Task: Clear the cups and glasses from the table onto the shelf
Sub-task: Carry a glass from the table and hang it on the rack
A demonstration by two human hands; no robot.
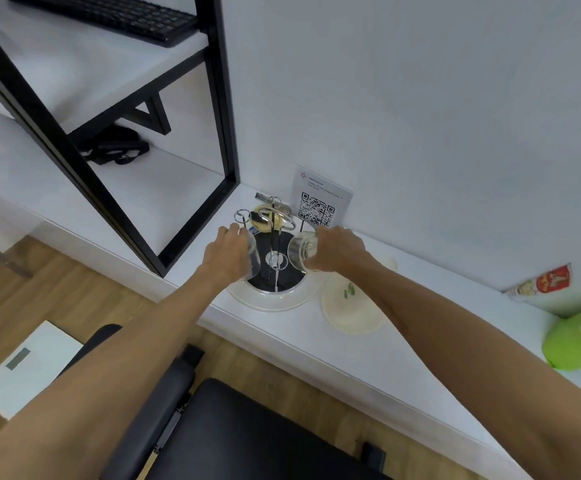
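My left hand (226, 255) grips a clear glass (253, 258) on its side, mouth turned toward the centre of a metal cup rack (274, 216). My right hand (337, 250) grips a second clear glass (301, 250), also tilted toward the rack. Both glasses hang over the rack's round tray (275, 301), which has a black middle and a clear rim and stands on the white table (379, 348). A black-framed shelf (116, 109) with white boards rises to the left of the rack.
A QR-code card (318, 202) leans on the wall behind the rack. A cream coaster (349, 311) lies right of the tray. A green bag (580, 341) and a red-white packet (541, 282) sit far right. A keyboard (109, 15) tops the shelf; a black chair (247, 434) stands below.
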